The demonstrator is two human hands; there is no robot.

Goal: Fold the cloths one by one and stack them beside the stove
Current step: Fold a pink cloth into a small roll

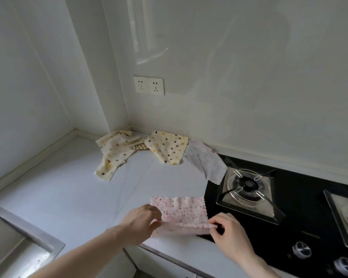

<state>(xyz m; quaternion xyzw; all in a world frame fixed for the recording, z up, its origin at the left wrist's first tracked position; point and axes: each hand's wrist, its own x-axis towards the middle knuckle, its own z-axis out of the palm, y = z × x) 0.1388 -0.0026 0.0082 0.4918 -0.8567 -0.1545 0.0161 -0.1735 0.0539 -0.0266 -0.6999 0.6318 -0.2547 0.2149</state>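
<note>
Both hands pinched the near edge of the pink dotted cloth [179, 210]: the left hand [143, 219] at its left corner, the right hand [227, 229] at its right. The cloth lay near the surface's [68, 195] front edge, touching the stove [301, 207]. Three loose cloths [167, 147] sat at the back corner, with bare surface between.

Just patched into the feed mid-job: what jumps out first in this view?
Both hands, left hand and right hand, pinch the near edge of a pink dotted cloth on the counter beside the black stove. Further back by the wall lie loose cloths: two yellow dotted cloths and a grey cloth overlapping the stove's corner.
</note>
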